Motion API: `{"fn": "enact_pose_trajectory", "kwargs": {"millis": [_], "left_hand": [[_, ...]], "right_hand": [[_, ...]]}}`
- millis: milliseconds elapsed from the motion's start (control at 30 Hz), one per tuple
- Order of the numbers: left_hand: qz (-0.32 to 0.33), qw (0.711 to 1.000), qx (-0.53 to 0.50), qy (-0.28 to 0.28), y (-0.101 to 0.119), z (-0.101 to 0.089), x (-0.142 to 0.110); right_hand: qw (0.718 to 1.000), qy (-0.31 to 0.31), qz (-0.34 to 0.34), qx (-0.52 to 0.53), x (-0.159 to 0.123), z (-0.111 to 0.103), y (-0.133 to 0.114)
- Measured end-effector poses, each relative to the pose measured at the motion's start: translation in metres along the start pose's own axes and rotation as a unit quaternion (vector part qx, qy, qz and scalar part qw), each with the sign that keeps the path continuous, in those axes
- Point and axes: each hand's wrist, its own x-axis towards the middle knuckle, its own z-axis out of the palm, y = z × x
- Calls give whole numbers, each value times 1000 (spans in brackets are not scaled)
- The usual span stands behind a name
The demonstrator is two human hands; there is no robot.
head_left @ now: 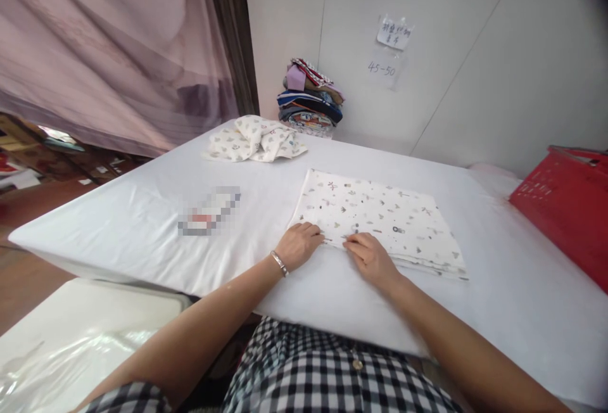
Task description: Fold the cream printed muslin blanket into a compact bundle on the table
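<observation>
White table (513,235): carries both patterned cloths, one flat, one loose, so the handling looks partly done.
Flat printed cloth (375,213): lies before the person, right of the table's middle; spread into a neat rectangle, though layers at its near right edge seem not yet evened.
Crumpled cloth (254,140): bunched near the far edge, not yet smoothed.
Right hand (370,260): thumb and forefinger appear to pinch the flat cloth's near edge.
Left hand (299,245): curled fingers touch its near left corner; thumb hidden, so I cannot tell whether they pinch.
</observation>
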Motion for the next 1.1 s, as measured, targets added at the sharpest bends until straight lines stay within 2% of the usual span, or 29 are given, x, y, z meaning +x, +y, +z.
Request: {"fn": "enact_pose_trajectory", "kwargs": {"millis": [167,300,467,533,633,733,867,967,1033,1100], "left_hand": [[-2,1000,-9,-7,2,-2,-7],[1,998,-59,-9,-1,-10,-13],[-54,994,-85,32,-12,-15,-9],[-79,995,-67,4,-15,-9,-6],[-114,988,-61,-79,-17,3,-5],[-131,982,-68,-118,-19,12,-6],[-155,976,-87,-127,-21,8,-4],[-171,979,-71,-85,-20,1,0],[-144,987,-53,-38,-18,-2,0],[-90,994,-53,-13,-17,0,-1]], "right_hand": [[1000,-10,-5,20,-4,-5,2],[1000,-8,0,2,-18,-17,16],[985,-7,154,-79,-60,-50,59],[965,-27,228,-124,-83,-64,80],[919,-48,343,-187,-114,-80,104],[893,-54,394,-210,-131,-85,112],[894,-29,393,-214,-129,-84,108],[915,39,350,-196,-125,-87,104],[933,100,307,-158,-127,-91,103],[949,132,259,-123,-130,-96,101]]}}
